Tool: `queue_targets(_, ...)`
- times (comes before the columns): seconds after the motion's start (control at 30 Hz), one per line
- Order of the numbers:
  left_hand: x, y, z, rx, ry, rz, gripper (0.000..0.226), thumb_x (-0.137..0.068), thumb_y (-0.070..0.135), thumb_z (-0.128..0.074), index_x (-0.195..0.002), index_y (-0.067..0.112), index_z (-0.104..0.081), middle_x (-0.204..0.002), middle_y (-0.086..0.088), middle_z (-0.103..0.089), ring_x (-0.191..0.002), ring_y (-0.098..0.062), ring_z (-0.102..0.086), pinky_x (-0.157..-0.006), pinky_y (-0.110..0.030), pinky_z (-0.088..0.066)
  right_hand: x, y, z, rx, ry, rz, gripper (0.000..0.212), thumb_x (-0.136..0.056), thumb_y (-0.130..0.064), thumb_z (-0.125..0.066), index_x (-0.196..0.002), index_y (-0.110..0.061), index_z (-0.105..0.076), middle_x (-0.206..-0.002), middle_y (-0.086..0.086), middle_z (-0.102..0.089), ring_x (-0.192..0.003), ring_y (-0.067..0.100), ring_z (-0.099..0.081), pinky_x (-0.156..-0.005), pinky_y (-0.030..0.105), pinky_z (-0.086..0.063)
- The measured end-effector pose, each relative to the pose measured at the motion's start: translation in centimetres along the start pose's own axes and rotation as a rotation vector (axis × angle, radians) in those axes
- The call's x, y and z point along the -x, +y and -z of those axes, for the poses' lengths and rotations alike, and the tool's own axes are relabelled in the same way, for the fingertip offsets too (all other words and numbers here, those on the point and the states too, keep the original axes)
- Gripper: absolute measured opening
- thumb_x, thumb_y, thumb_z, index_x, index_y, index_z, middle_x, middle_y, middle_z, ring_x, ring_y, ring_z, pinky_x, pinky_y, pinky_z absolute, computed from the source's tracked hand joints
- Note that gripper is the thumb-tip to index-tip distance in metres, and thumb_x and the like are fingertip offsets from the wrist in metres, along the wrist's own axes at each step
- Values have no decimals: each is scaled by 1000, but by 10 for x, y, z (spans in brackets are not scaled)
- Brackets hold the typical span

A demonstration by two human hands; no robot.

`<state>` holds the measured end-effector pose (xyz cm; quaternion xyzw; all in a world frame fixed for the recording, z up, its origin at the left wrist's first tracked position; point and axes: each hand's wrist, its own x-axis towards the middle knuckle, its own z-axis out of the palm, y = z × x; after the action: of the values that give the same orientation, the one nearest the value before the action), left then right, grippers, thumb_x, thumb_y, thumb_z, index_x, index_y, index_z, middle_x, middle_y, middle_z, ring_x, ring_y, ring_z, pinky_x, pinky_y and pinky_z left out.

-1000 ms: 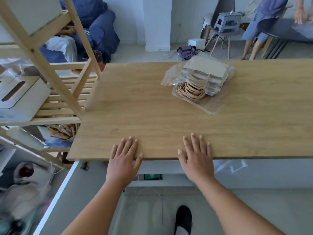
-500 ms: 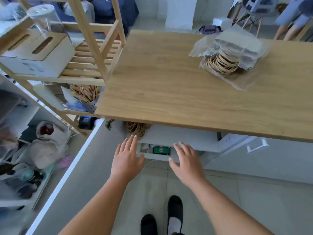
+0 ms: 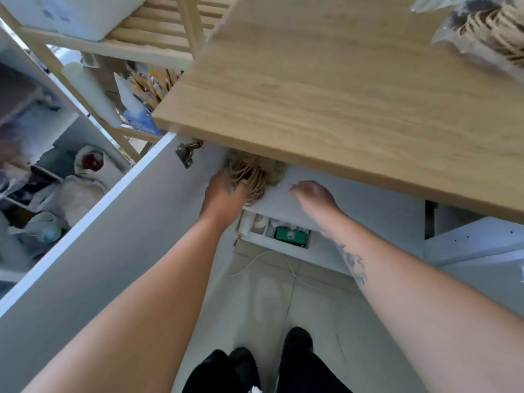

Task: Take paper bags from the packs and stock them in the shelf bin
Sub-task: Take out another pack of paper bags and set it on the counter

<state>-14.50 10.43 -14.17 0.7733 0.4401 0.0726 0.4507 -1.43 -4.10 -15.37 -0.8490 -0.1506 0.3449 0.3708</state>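
Both hands have dropped from the light wooden bench [image 3: 340, 89] to beneath it, where the left hand [image 3: 224, 194] closes around a brown twine-handled paper bag bundle [image 3: 252, 174] and the right hand [image 3: 314, 194] hovers unclenched, so stocking begins.

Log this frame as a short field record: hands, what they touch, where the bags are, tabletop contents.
left hand: fingers curled at the twine handles of the paper bags, grip unclear
right hand: over the white shelf, holding nothing visible
bags location: on the white shelf under the wooden tabletop
tabletop contents: plastic-wrapped pack, far right corner
image quality: motion-blurred
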Motion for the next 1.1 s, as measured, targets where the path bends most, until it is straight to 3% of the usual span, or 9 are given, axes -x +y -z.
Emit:
queue_targets(0.1,-42,-7,-13,59,50,-40,52,-101,33,-45,-149,15,-34,-146,4,-38,-135,-14,-36,-99,-26,-29,-45,4,-14,-64,-6,-20,64,-97,-54,-44,-148,-15,-40,-154,5,-39,-134,26,-42,-96,29,-33)
queue_targets(0.23,-96,-20,-33,89,65,44,65,-100,42,-47,-155,16,-23,-161,-7,-25,-147,-26,-26,-116,-35,-25,-92,10,-31,-242,-53,-85,78,-92,-64,-46,-149,-13,-31,-145,5,-41,-130,26,-42,-111,45,-35)
queue_targets(0.37,-130,-36,-51,28,71,5,57,-99,39,-47,-149,16,-33,-152,-8,-40,-139,-28,-37,-110,-35,-31,-127,14,-46,-373,-85,-133,87,-90,-65,-50,-154,-14,-21,-147,7,-38,-134,27,-39,-112,42,-34)
queue_targets(0.53,-150,-39,-64,-198,-7,-30,57,-103,47,-28,-156,27,-22,-162,-12,-20,-148,-33,-20,-119,-46,-18,-153,12,-64,-548,-111,-167,110,-61,-86,-59,-148,-20,-39,-151,3,-43,-131,27,-46,-106,46,-39)
queue_targets(0.7,-152,-38,-73,-420,-27,17,60,-102,49,-8,-148,24,-38,-152,-19,-34,-138,-41,-30,-111,-51,-23,-162,13,-60,-652,-87,-180,69,-84,-74,-48,-127,-21,-56,-111,5,-68,-103,22,-63,-98,43,-44)
queue_targets(0.83,-152,-28,-72,-86,50,-11,49,-106,43,-24,-132,11,-50,-138,-24,-46,-129,-37,-42,-104,-41,-34,-165,13,-56,-692,73,-116,75,-86,-60,-58,-149,-42,-23,-126,3,-63,-102,27,-67,-91,51,-54)
queue_targets(0.93,-164,-24,-71,118,70,69,43,-104,41,-36,-130,8,-47,-128,-16,-55,-105,-29,-54,-77,-31,-42,-173,13,-48,-643,137,23,44,-90,-37,-61,-128,-48,-42,-126,-3,-62,-107,19,-63,-93,44,-53)
queue_targets(1.03,-172,-29,-68,230,-61,183,74,-90,51,-52,-151,17,-27,-145,-12,-47,-121,-30,-53,-98,-37,-46,-181,12,-46,-532,78,59,30,-89,-38,-56,-118,-38,-51,-117,-4,-66,-102,17,-64,-84,37,-53)
queue_targets(1.1,-171,-34,-69,303,-166,192,90,-78,59,-59,-154,29,-22,-145,-8,-49,-119,-29,-56,-99,-43,-48,-183,13,-42,-524,78,14,48,-83,-52,-50,-127,-32,-57,-123,0,-66,-110,24,-62,-94,44,-50)
